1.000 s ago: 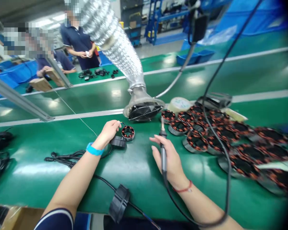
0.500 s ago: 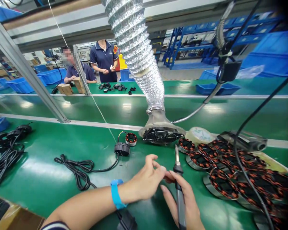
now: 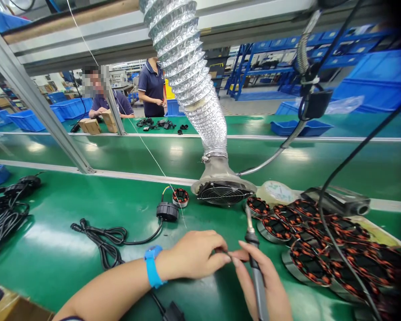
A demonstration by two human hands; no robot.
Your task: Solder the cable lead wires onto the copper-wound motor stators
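Observation:
My right hand [image 3: 270, 278] holds a soldering iron [image 3: 259, 283] with a dark grey handle, its metal tip pointing up and away. Thumb and fingertips of that hand meet those of my left hand [image 3: 200, 253] over the bench. My left hand is closed in a pinch, with a tiny dark thing at its tips that is too small to name. Beyond the hands stands a black round cap [image 3: 167, 211] with a cable [image 3: 143, 240], beside a small copper-wound stator [image 3: 180, 197]. A thin pale line [image 3: 153, 158] hangs from above and ends near my left hand.
Many stators [image 3: 310, 263] crowd the right side. A fume extractor [image 3: 223, 191] hangs at the centre on a foil duct [image 3: 200, 98]. A black cord [image 3: 334, 178] crosses at right. Coiled cables [image 3: 6, 227] lie at left, and a cardboard box [image 3: 20, 307] sits near front left. Two people are across.
My left hand has turned palm-down and its fingers have closed at the right fingertips. The thin line has swung right. The standing person across has shifted right.

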